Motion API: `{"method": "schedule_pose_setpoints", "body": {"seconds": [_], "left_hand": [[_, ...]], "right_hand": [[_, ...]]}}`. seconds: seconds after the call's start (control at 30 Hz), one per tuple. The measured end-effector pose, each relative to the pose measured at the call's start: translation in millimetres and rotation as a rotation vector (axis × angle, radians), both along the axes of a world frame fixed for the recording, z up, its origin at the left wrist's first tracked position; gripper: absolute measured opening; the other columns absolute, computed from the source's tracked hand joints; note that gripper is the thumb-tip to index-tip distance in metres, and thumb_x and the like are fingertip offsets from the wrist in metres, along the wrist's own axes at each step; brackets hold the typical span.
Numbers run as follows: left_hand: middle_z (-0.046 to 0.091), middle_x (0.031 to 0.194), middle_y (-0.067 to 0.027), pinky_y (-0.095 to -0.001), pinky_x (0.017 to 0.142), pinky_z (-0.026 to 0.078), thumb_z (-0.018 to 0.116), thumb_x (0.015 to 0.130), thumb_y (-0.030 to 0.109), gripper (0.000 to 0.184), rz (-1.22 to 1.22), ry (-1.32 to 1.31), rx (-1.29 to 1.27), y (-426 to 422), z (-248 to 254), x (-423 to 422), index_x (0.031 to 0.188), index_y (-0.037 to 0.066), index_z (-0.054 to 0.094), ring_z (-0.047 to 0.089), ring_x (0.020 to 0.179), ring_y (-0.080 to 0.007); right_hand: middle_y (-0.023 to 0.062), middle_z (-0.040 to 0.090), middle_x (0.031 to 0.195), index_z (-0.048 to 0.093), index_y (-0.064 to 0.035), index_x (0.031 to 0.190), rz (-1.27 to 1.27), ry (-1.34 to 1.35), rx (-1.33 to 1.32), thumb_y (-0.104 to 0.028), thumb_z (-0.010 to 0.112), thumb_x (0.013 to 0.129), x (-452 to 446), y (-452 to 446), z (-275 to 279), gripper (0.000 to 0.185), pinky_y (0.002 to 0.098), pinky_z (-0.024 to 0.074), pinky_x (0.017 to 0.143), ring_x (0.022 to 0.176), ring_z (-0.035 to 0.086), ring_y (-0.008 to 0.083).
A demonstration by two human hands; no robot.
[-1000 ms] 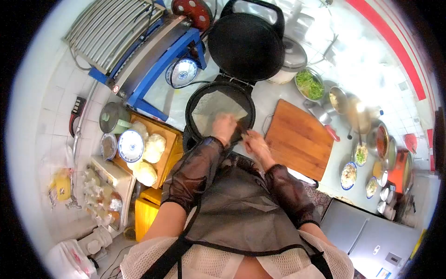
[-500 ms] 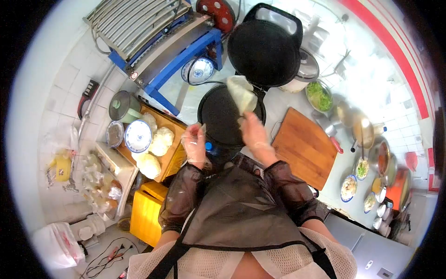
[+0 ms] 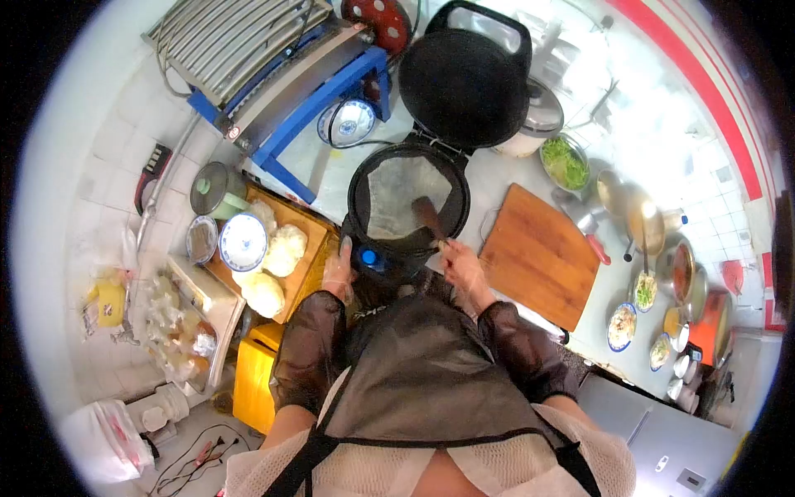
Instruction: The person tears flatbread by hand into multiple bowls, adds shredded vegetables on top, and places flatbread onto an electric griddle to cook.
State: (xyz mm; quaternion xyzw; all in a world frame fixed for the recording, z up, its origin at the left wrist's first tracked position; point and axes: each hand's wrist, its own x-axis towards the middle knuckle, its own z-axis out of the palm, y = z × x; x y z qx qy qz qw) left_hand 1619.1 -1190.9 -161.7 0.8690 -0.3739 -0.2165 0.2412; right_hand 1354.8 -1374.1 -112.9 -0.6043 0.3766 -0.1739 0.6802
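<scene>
A thin pale sheet of dough [image 3: 402, 186] lies nearly flat over most of the lower plate of a black electric griddle [image 3: 354, 192]. My right hand [image 3: 464, 269], at the griddle's front right, is closed round the handle of a brown spatula [image 3: 426, 214]. The spatula's blade rests over the right part of the dough. At the griddle's front left side, my left hand [image 3: 337, 271] grips its edge, beside the blue knob [image 3: 368, 257]; some of its fingers are hidden. Both hands appear to wear clear plastic gloves. The griddle's round lid [image 3: 464, 87] stands raised behind.
A wooden cutting board [image 3: 542, 257] lies right of the griddle, with a red-handled knife [image 3: 598, 248] beyond it. A bowl of greens [image 3: 565, 163] and several dishes stand farther right. On the left are bagged dough [image 3: 263, 296], a blue-rimmed plate [image 3: 243, 242] and a blue-framed machine [image 3: 323, 103].
The dough sheet, lifted in my right hand before, now lies spread on the griddle. My right hand has taken hold of the spatula. My left hand has moved down to the griddle's side.
</scene>
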Motion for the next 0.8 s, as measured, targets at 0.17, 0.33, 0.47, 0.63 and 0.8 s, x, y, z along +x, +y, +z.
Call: {"method": "schedule_pose_setpoints", "body": {"seconds": [0.17, 0.33, 0.47, 0.63, 0.8], "left_hand": [[0.051, 0.121, -0.0194, -0.0415, 0.082, 0.047, 0.076, 0.073, 0.02, 0.082, -0.005, 0.535, 0.009, 1.2, -1.5, -19.6, 0.139, 0.01, 0.03, 0.055, 0.099, -0.0316], [0.051, 0.119, -0.0125, -0.0381, 0.083, 0.047, 0.055, 0.086, 0.049, 0.066, 0.448, 1.157, -0.194, -2.2, 9.6, -42.8, 0.129, 0.001, 0.043, 0.055, 0.096, -0.0244], [0.06, 0.1, -0.0176, -0.0398, 0.077, 0.048, 0.059, 0.084, 0.047, 0.06, 0.395, 1.235, -0.025, 3.1, 28.9, -30.6, 0.11, -0.006, 0.052, 0.059, 0.092, -0.0301], [0.048, 0.125, -0.0266, -0.0418, 0.098, 0.036, 0.056, 0.087, 0.028, 0.054, -0.131, -0.24, -0.474, -109.1, 153.5, 20.8, 0.127, -0.006, 0.042, 0.045, 0.118, -0.0373], [0.041, 0.136, -0.018, -0.0408, 0.106, 0.029, 0.056, 0.088, 0.02, 0.05, -0.456, -0.732, -0.96, -312.8, 316.0, 18.1, 0.134, 0.006, 0.039, 0.038, 0.127, -0.0296]], "right_hand": [[0.0034, 0.056, 0.065, 0.058, -0.0085, 0.105, 0.226, 0.29, 0.283, -0.022, 0.048, 0.092, 3.7, -1.5, 4.2, 0.022, 0.0299, 0.0414, 0.045, 0.053, 0.053, 0.0158], [0.0053, 0.057, 0.067, 0.064, -0.0094, 0.099, -0.492, 0.111, 0.025, -0.029, 0.051, 0.088, -99.3, -23.7, 37.0, 0.026, 0.0298, 0.0427, 0.05, 0.056, 0.053, 0.0149], [0.0121, 0.065, 0.078, 0.064, -0.0089, 0.101, -0.499, 0.351, 0.131, -0.03, 0.058, 0.085, -184.8, -74.0, 7.6, 0.027, 0.0331, 0.0481, 0.071, 0.077, 0.061, 0.0215], [0.0149, 0.065, 0.094, 0.063, -0.0082, 0.106, -0.517, 0.933, -0.935, -0.03, 0.062, 0.081, -200.6, -86.8, 28.5, 0.033, 0.0427, 0.0452, 0.082, 0.09, 0.058, 0.0357], [0.0152, 0.062, 0.108, 0.058, -0.0105, 0.116, -0.464, 0.933, -0.634, -0.029, 0.065, 0.079, -188.5, -66.3, 55.8, 0.042, 0.0372, 0.0381, 0.094, 0.108, 0.052, 0.0276]]}}
